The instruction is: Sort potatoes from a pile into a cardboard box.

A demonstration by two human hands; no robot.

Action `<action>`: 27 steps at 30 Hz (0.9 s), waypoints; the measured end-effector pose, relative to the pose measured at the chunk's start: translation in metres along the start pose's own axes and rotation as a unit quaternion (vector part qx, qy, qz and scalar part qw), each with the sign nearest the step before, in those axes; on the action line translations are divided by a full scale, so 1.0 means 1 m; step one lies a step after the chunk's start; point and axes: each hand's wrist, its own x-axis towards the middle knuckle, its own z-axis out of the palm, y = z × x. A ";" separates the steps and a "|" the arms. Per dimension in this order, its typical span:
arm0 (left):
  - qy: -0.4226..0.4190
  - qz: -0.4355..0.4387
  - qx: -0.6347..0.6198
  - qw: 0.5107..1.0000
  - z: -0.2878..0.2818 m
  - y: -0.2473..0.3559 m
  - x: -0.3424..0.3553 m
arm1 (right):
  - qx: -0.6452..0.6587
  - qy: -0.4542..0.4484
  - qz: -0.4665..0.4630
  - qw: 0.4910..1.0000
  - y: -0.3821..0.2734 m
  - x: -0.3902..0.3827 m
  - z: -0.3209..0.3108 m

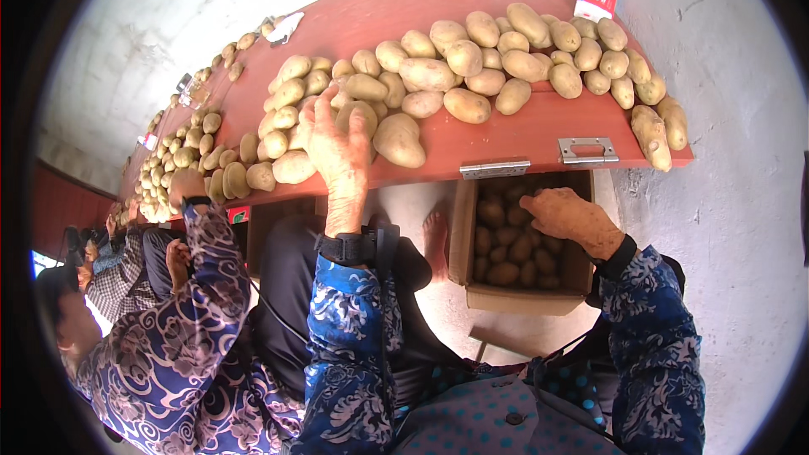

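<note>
My left hand reaches over the front of the potato heap on the red-brown table. Its fingers are spread and touch a potato beneath them; no closed grip shows. Just right of it lies a large, wide potato. My right hand hangs over the right side of an open cardboard box, its fingers curled. Whatever they hold, if anything, is hidden under the hand. Inside the box, several potatoes lie in shadow.
The tabletop carries more potatoes toward the right. Metal hinges sit along its front edge. A tissue pack stands at the back right, by the wall. On my left, a co-worker's sleeve reaches toward other potatoes.
</note>
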 end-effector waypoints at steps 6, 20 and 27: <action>0.038 -0.015 -0.020 0.999 0.002 -0.019 0.004 | 0.003 0.031 -0.009 0.999 0.004 -0.005 0.004; -0.049 0.008 0.169 0.984 0.018 -0.006 -0.017 | -0.027 0.047 0.004 0.999 0.005 -0.017 -0.003; -0.066 -0.011 0.193 0.979 0.017 -0.001 -0.019 | -0.030 0.030 0.002 0.999 0.005 -0.017 -0.004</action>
